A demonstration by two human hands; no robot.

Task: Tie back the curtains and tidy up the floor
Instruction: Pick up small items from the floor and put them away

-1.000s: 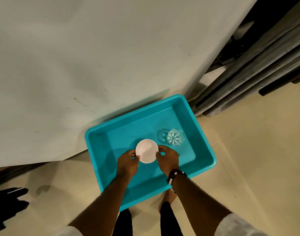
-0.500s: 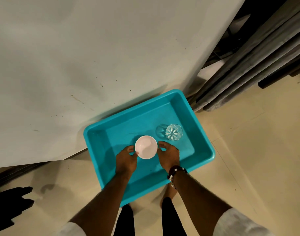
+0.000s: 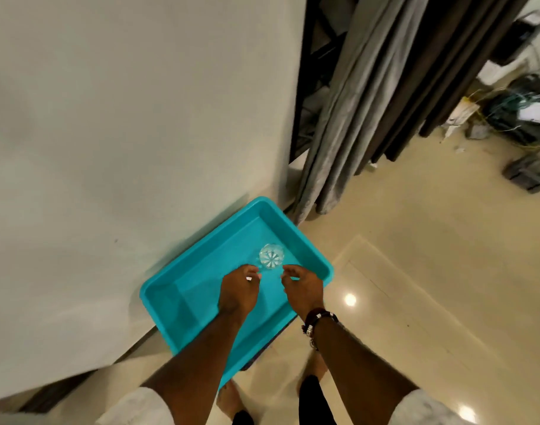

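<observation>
A turquoise plastic tub (image 3: 311,250) stands on the floor against the white wall. A clear cut-glass tumbler (image 3: 271,256) stands upright inside it near the far right side. My left hand (image 3: 238,291) hovers over the tub's middle with loosely curled fingers, and only a small white sliver shows at its fingertips. The white bowl is otherwise hidden beneath that hand. My right hand (image 3: 302,286) hangs beside it, just in front of the tumbler, fingers loosely curled and holding nothing. Grey curtains (image 3: 348,118) hang loose at the wall's corner behind the tub.
Beige tiled floor (image 3: 416,271) stretches to the right. A tangle of cables and boxes (image 3: 520,118) lies at the far right, with a dark crate (image 3: 529,173) near it. My bare feet (image 3: 229,400) stand just in front of the tub.
Both hands have let go of the white bowl and lifted off it. The view has swung up and right, bringing in the curtains and the clutter on the floor.
</observation>
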